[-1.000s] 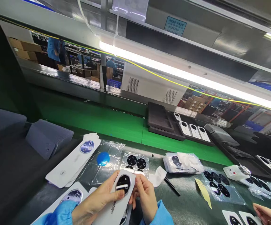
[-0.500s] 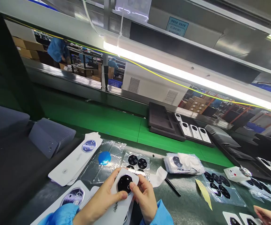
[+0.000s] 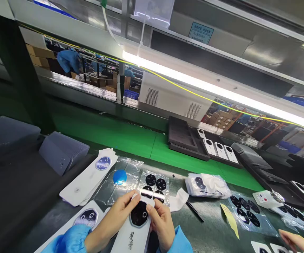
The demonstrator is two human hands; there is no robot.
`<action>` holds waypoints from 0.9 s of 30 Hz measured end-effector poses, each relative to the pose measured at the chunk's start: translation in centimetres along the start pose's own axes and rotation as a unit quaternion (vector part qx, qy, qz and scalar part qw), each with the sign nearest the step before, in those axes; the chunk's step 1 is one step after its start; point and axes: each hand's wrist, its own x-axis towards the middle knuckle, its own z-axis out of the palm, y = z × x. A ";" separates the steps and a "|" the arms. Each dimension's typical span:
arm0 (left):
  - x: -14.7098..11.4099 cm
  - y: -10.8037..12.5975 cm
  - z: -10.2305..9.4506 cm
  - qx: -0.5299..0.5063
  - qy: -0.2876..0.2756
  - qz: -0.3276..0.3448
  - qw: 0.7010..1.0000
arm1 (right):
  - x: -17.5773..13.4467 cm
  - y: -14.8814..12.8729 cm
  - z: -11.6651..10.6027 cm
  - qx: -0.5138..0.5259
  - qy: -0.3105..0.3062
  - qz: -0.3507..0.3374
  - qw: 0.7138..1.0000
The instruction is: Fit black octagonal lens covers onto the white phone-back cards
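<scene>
At bottom centre, the left hand [image 3: 115, 217] and right hand [image 3: 164, 222] pinch the panel [image 3: 125, 232]; uneven pressure could skew its disc [image 3: 138, 215].

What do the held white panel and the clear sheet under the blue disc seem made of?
White panel: perhaps plastic or coated glass, satiny; smooth face, crisp edges.
Clear sheet: probably thin plastic film, glossy; see-through with wrinkled highlights.

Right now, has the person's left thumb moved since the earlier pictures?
Yes. The left hand has moved its thumb up the white panel, nearer the blue disc, which hasn't moved on the table.
</scene>
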 end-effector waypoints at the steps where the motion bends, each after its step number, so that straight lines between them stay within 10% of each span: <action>1: 0.0 0.1 0.0 0.001 0.003 0.004 1.000 | 0.0 0.3 0.1 -0.002 -0.003 0.003 1.000; 27: -0.2 0.4 0.0 0.034 -0.021 -0.005 0.999 | -0.8 -2.5 1.3 0.010 0.030 0.054 0.998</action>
